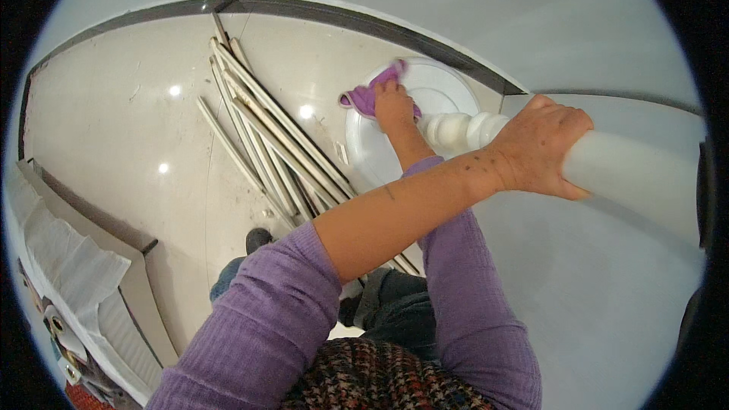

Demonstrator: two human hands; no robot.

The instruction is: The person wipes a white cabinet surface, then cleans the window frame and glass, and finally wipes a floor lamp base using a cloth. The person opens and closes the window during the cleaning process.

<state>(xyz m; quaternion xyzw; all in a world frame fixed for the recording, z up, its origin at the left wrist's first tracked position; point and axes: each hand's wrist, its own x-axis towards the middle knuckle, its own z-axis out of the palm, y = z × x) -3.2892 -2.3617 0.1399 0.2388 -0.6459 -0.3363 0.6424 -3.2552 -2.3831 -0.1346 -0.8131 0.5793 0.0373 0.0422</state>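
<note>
A white stand with a thick, turned column rises from a wide round base on the floor, close to the wall. My left hand is wrapped around the column, its forearm crossing over my right arm. Lower down, my right hand grips a purple cloth and holds it against the base, near where the column's rounded rings begin. One end of the cloth is blurred. Part of the base is hidden behind my forearms.
Several long, thin pale strips lie in a loose pile on the glossy tiled floor, left of the base. A dark skirting runs along the wall. At the lower left stands a white-covered piece of furniture. My shoe is near the strips.
</note>
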